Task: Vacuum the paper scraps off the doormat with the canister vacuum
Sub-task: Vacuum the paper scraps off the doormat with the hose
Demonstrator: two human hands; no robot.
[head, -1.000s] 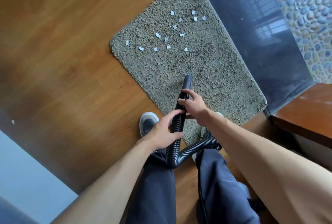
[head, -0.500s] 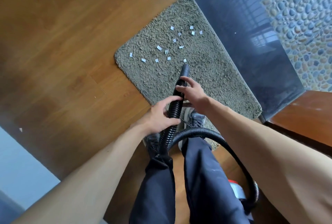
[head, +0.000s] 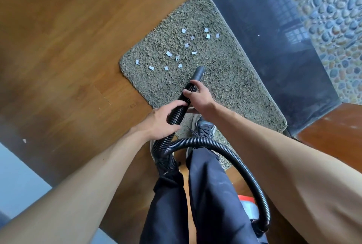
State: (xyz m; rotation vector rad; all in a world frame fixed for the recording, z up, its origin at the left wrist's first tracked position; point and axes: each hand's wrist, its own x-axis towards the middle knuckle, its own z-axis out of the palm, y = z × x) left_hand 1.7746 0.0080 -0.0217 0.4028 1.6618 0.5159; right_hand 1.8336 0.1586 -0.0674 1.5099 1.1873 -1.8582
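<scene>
Nozzle (head: 198,72) advanced up doormat (head: 231,91) to paper scraps (head: 168,53) on its far half; nearest scrap gone from sight, likely sucked in. Left hand (head: 158,122) and right hand (head: 197,97) both grip hose (head: 177,111).

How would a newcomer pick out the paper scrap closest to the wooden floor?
Start at the grey doormat lying between the wooden floor and the dark glossy panel. White paper scraps dot its far half; the scrap meant sits leftmost, right by the mat's floor-side edge, all its neighbours further right.
</scene>
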